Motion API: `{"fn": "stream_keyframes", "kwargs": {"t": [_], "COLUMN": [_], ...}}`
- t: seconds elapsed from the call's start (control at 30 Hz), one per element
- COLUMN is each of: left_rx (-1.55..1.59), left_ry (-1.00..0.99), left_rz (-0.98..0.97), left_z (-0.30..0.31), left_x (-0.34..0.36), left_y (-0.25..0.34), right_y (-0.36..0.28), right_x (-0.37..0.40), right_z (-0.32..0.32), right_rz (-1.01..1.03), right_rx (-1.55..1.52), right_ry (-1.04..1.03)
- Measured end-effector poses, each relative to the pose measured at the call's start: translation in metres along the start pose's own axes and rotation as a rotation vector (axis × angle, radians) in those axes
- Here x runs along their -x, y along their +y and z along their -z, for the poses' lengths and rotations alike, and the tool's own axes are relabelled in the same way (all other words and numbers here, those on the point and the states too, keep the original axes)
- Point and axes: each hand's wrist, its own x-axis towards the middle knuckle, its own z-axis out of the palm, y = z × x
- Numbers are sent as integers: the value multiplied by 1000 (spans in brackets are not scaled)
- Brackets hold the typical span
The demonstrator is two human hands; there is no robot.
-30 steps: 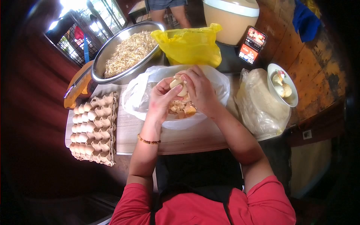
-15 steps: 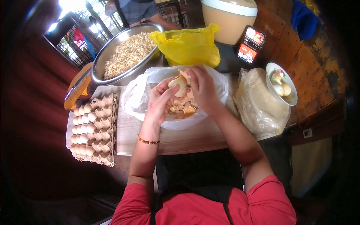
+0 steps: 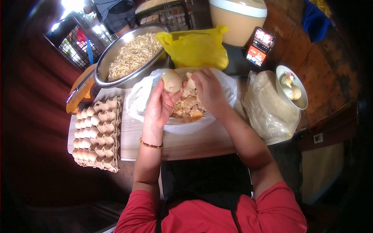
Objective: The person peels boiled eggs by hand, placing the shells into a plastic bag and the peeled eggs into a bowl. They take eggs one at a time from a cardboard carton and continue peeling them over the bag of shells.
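A pale egg (image 3: pixel 171 81), partly peeled or cracked as far as I can see, rests in the closed fingers of my left hand (image 3: pixel 159 103). To its right, my right hand (image 3: pixel 210 91) is closed, its fingertips on a piece of eggshell (image 3: pixel 190 80). Both hands are over a white plastic bag (image 3: pixel 136 99) spread on the table. Broken eggshells (image 3: pixel 188 108) lie heaped in that bag, below and between my hands. My right thumb and fingertips are partly hidden.
At left stands an egg carton (image 3: pixel 110 128) with several eggs. Behind are a metal bowl (image 3: pixel 101 73) of sprouts, a yellow bag (image 3: pixel 194 48) and a phone (image 3: pixel 259 46). At right, a white bowl (image 3: pixel 301 79) sits by a clear plastic bag (image 3: pixel 266 108). A person (image 3: pixel 116 17) stands beyond.
My left hand has moved up and left with the egg, turning it. My right hand has come slightly away from the egg. The person in the background has shifted left.
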Motion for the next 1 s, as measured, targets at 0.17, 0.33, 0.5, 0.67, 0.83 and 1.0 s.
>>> {"fn": "stream_keyframes", "kwargs": {"t": [0.17, 0.33, 0.5, 0.67, 0.83, 1.0], "left_rx": [-111, -97, -145, -206, -241, -223], "left_ry": [54, 100, 92, 126, 144, 140], "left_rz": [-140, -99, -120, -146, -146, -156], "left_z": [11, -1, 2, -3, -2, -2], "left_x": [-5, -3, -4, -3, -4, -4], "left_y": [-7, -9, -14, -12, -12, -12], "right_y": [-14, -28, -28, -24, -21, -30], "right_x": [-2, 1, 4, 5, 3, 3], "right_z": [3, 6, 4, -2, -1, 2], "right_rz": [79, 133, 121, 153, 197, 174], "right_rx": [-52, -73, -49, -39, -5, -15], "right_ry": [35, 42, 38, 113, 137, 118]}}
